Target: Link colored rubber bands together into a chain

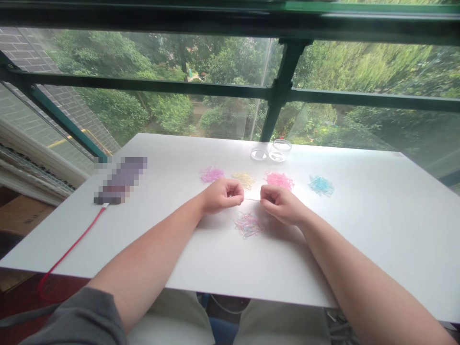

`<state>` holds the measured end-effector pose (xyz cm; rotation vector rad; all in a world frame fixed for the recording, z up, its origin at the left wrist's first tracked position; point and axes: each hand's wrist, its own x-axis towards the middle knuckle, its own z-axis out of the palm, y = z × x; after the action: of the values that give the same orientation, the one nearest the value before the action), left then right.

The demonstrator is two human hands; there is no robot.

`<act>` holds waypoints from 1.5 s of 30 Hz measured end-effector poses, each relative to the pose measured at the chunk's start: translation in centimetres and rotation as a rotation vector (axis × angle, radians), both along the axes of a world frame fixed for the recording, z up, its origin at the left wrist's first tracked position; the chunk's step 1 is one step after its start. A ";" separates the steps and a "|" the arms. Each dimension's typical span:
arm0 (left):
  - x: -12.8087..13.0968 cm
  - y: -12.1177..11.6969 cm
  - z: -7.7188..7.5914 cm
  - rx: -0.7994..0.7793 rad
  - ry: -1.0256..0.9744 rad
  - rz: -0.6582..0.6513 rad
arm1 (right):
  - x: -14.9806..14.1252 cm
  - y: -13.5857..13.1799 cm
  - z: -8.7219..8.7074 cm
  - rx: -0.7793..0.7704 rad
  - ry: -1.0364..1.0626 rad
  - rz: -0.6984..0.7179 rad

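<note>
A thin elastic band [252, 199] runs taut and level between my two hands, above the white table. One end is pinched in the fingers of my left hand [223, 196], the other in those of my right hand [282, 203]. Just below lies a pile of mixed pastel elastic bands [248, 225]. Beyond my hands are sorted heaps of bands: purple [212, 174], pale yellow [243, 180], pink [279, 180] and blue [321, 185]. My left hand is close to the yellow heap, and my right hand partly covers the pink one.
Clear round containers [282, 145] stand at the back of the white table [377, 230], beside a clear round lid or dish [258, 154]. A blurred-out phone-like device [122, 179] with a red cable [77, 242] lies at the left. Green-framed windows border the far edge.
</note>
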<state>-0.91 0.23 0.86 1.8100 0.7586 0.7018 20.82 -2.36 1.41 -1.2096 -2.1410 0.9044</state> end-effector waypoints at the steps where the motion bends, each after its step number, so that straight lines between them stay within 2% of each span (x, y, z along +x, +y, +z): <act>1: -0.2 0.2 0.0 -0.018 -0.046 0.016 | 0.1 0.0 0.1 -0.003 0.003 -0.009; 5: -0.7 0.7 0.1 -0.017 -0.103 0.081 | 0.3 -0.1 0.2 0.003 0.039 0.014; 10: -0.1 -0.1 0.0 0.069 0.119 0.080 | -0.3 -0.5 0.1 0.018 0.035 0.077; 13: 0.3 -0.6 0.0 0.085 0.182 0.059 | -0.4 -0.5 0.0 0.018 0.000 0.084; 22: 0.4 -1.7 1.1 0.067 0.247 -0.110 | -0.2 0.2 -0.7 0.130 -0.090 -0.107; 24: 0.5 -1.6 0.8 0.075 0.241 -0.079 | -0.3 0.1 -0.6 0.107 -0.086 -0.073; 28: 0.6 -1.2 0.2 0.119 0.242 0.062 | -0.6 -0.3 -0.3 0.064 -0.077 0.043; 30: 0.7 -1.1 0.1 0.113 0.247 0.077 | -0.7 -0.4 -0.3 0.072 -0.091 0.035; 36: 0.4 -1.3 0.6 0.004 0.223 -0.093 | -0.6 0.2 -0.8 0.114 -0.125 -0.136; 38: 0.3 -1.2 0.6 -0.023 0.211 -0.110 | -0.5 0.3 -0.9 0.110 -0.116 -0.157; 45: 0.8 -1.1 -0.2 0.046 0.197 0.060 | -0.7 -0.2 -0.4 0.050 -0.072 0.033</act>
<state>-0.07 -0.91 0.70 1.9245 0.9365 0.5888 20.13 -2.60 1.03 -1.2020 -2.2328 0.8273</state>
